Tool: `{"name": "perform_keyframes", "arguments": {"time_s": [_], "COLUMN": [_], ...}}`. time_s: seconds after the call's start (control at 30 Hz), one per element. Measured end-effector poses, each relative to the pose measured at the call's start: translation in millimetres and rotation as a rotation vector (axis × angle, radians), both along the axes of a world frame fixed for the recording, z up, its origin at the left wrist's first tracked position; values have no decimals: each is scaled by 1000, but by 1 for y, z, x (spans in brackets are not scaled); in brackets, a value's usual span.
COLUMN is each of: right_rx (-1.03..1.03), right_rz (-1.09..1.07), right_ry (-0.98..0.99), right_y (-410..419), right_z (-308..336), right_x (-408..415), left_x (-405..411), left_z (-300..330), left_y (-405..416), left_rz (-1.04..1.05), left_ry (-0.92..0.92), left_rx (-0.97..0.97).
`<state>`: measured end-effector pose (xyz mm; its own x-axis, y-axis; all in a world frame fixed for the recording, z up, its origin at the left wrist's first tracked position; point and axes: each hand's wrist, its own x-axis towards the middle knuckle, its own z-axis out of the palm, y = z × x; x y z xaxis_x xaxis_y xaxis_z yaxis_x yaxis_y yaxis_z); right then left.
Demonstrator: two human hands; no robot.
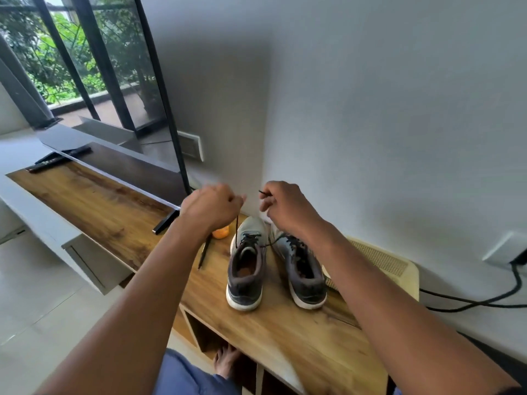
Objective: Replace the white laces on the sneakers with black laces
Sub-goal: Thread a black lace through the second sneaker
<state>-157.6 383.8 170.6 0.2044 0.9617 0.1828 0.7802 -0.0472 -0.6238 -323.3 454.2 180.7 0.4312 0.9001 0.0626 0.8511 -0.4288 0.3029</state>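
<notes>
Wood fills most of what I see: a long wooden cabinet top (108, 212) running from far left to the near edge, with a large flat television (119, 81) leaning over its left part and a cream wicker-topped stand (382, 260) against the wall on the right. On the cabinet, two grey sneakers (246, 269) stand side by side, heels toward me, toes toward the wall; the left sneaker sits below my left hand, the right sneaker (302, 266) partly under my right wrist. Both show dark lacing across the tongue.

My two hands are raised above the toes of the pair, close together but apart. My left hand (212, 208) is curled into a pinch on one end of a black lace (237, 223), which drops straight down to the left sneaker's eyelets. My right hand (285, 206) is likewise curled, pinching the other end, whose tip (261, 191) pokes out above the knuckles; that strand runs slanting down to the same shoe.

Smaller things: two remotes (57, 161) at the far left of the wood, one dark pen (204, 252) lying left of the sneakers, and one small orange object (221, 232) just beyond it, half hidden by my left wrist.
</notes>
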Motion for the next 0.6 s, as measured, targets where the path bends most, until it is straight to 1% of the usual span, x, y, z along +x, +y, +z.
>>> {"name": "perform_keyframes", "arguments": {"time_s": [0.07,0.13,0.2,0.27,0.4,0.6], "right_rx": [160,287,358,384,433,429], "right_rz": [-1,9,36,38,9,-10], "right_ry": [117,291,497,620,779,900], "right_y": [-7,-14,-19,-23,-29,-25], "right_z": [14,28,37,43,40,42], "right_x": [0,0,0,1,1,6], "left_x": [10,17,21,24,30,31], "left_z": [24,44,62,76,88,86], "left_y": [-11,-19,-24,-28,-34,-36], "left_rz": [-14,-50,-88,-136,-223,-195], "left_ry": [-73,-142,-194,-242,-279,-437], "left_rx": [100,184,237,291,331,446]}}
